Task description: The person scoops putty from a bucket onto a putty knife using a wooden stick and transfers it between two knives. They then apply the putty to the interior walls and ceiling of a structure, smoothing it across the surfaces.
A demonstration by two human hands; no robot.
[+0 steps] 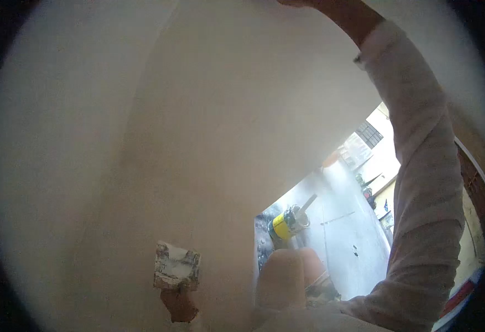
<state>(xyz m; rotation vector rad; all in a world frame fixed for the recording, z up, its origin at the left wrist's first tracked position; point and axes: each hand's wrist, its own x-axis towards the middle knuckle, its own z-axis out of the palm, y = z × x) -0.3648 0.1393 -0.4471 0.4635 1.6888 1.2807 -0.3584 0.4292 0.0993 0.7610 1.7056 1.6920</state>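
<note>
My right arm, in a pale long sleeve, reaches up along the right side to a pale, smooth wall (198, 138). Only a small part of my right hand (296, 3) shows at the top edge, close to the wall surface. Its fingers and anything in them are cut off. My left hand is not in view. Low on the wall is a roughly square, stained whitish patch (177, 266), with a reddish-brown patch (180, 306) directly below it.
A container with a yellow label (281, 227) stands on the pale floor (345, 232) beyond my knees, with a light flat stick (309, 203) projecting from it. A barred window (369, 134) and several small items show farther off. The wall's edge runs diagonally beside the floor.
</note>
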